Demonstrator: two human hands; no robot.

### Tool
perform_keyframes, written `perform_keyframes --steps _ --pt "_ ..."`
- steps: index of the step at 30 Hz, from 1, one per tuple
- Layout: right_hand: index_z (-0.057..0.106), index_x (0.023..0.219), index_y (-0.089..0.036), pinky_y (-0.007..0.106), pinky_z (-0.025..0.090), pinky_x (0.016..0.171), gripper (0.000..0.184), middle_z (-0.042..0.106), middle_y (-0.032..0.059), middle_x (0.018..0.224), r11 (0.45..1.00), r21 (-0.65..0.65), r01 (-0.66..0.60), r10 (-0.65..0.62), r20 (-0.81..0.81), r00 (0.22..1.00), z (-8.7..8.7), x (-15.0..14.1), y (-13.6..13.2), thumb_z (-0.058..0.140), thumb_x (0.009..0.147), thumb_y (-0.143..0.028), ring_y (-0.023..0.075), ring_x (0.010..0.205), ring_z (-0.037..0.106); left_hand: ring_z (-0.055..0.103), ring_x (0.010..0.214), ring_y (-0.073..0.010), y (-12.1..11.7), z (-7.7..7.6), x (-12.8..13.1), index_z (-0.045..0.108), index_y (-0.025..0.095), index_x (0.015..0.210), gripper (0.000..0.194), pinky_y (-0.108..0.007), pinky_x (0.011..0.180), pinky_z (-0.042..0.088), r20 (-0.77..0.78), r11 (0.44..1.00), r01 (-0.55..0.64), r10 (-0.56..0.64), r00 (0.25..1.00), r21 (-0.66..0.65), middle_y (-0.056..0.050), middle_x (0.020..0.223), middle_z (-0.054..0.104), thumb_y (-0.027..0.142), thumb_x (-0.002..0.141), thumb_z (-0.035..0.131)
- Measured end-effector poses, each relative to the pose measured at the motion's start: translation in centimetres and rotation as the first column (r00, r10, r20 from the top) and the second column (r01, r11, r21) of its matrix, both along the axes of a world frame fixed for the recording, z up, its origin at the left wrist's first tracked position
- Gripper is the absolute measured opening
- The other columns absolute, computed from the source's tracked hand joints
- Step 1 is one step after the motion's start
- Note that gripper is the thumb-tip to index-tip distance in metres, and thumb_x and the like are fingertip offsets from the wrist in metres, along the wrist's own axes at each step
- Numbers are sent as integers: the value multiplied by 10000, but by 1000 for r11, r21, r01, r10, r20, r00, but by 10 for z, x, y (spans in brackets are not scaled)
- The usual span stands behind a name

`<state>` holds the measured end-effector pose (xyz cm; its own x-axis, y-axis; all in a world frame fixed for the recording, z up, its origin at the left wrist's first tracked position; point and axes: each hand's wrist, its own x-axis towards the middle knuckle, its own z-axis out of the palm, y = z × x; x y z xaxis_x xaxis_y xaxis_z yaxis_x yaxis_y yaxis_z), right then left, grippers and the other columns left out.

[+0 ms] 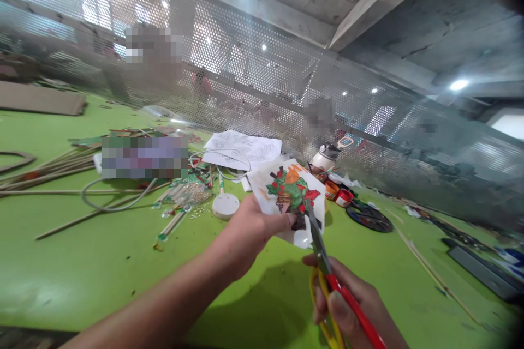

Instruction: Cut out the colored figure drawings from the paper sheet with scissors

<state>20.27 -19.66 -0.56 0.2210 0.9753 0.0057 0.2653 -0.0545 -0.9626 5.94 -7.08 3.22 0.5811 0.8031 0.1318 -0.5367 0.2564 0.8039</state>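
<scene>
A sheet of white paper with a painted picture (pixel 292 191) in green, red, orange and dark brown is held up above the table. My left hand (pixel 249 229) pinches its lower left edge, thumb on top. In my right hand (pixel 347 294) are scissors (pixel 321 248) with one yellow and one red handle, fingers wrapped round them. The blades point up and away from me and lie against the paper's lower right part, beside the red painted shapes. How far apart the blades are is hard to make out.
On the green table (pixel 172 283), thin sticks (pixel 53 180), small plastic packets (pixel 184 196) and a white round disc (pixel 225 205) lie left. Printed sheets (pixel 241 148) are behind. Paint pots (pixel 343 197), a dark palette (pixel 369 216) and a white kettle (pixel 323 157) stand right. A perforated screen (pixel 254 82) runs behind.
</scene>
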Motion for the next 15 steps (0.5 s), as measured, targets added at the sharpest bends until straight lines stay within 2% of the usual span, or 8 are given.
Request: perform_keyframes --steps 5,10,15 --pt "670 1080 -173 303 414 546 695 530 12 637 1000 21 -6 7 -48 999 -5 12 -3 633 676 -737 184 569 546 643 733 -185 0 -2 1 720 126 837 217 -310 729 494 -8 998 14 -13 1000 56 -77 826 718 84 625 742" --pt "713 1027 -208 282 401 469 641 510 -11 578 1000 22 11 -8 -125 992 -14 17 -4 674 640 -718 142 475 460 622 683 -167 -1 -3 1 707 140 786 180 -298 676 488 -12 998 40 -39 999 53 -51 769 697 89 618 748" --pt "686 1082 -189 252 417 490 680 510 -27 611 993 -118 -27 6 -172 985 5 15 -9 678 654 -718 124 498 477 621 679 -172 1 -4 0 705 138 825 202 -290 642 488 -33 994 68 -66 997 82 -65 789 700 97 630 740"
